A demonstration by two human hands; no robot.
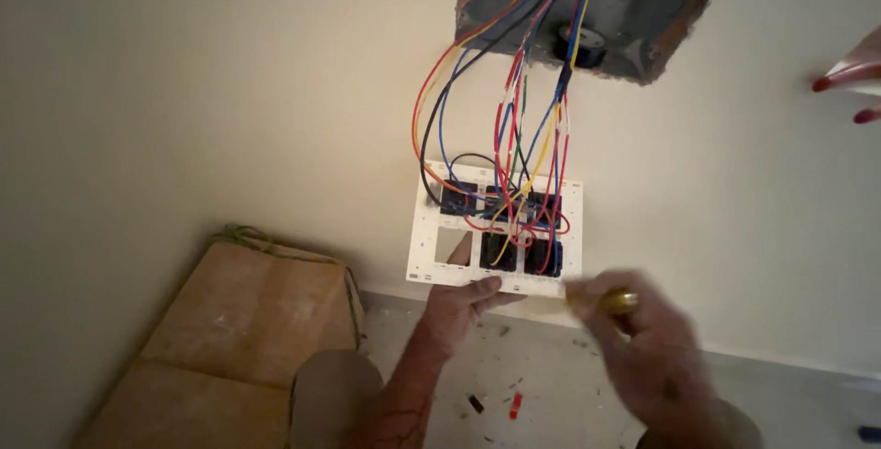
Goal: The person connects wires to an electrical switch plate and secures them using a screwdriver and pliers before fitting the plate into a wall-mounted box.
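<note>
A white switch plate frame (428, 229) hangs against the wall from a bundle of coloured wires (518, 109). Several dark switch modules sit in its openings; one lower left opening is bare. My left hand (462, 307) grips the frame's bottom edge, thumb along the rim. My right hand (642, 343) is blurred just below the frame's lower right corner and holds a tool with a yellow handle (613, 300). The wires run up into an open metal wall box (633, 22).
A brown cardboard piece (239, 339) leans at the wall's base on the left. Small red and black wire scraps (500, 404) lie on the grey floor. Another person's fingers (849, 86) show at the right edge.
</note>
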